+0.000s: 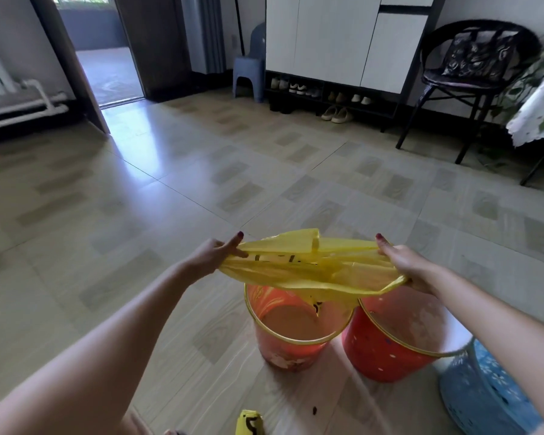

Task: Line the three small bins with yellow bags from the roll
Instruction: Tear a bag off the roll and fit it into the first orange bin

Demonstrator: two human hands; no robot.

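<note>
Head view: left hand point(212, 257) and right hand point(404, 265) fingers grip thin yellow plastic bag point(308, 265), stretched above orange translucent plastic bin point(291, 346).

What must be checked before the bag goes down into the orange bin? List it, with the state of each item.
1. Left hand grips one side of the yellow bag: ok.
2. Right hand grips the other side: ok.
3. Bag mouth opened wide: not ok, the layers lie stretched nearly flat.
4. Bag above the orange bin: ok, its lower tip hangs inside the rim.
5. Orange bin unlined: ok, bare inside shows.
6. Red bin and blue bin lined: red not ok, blue cannot tell.
7. Roll near for the next bag: ok, on the floor.
</note>
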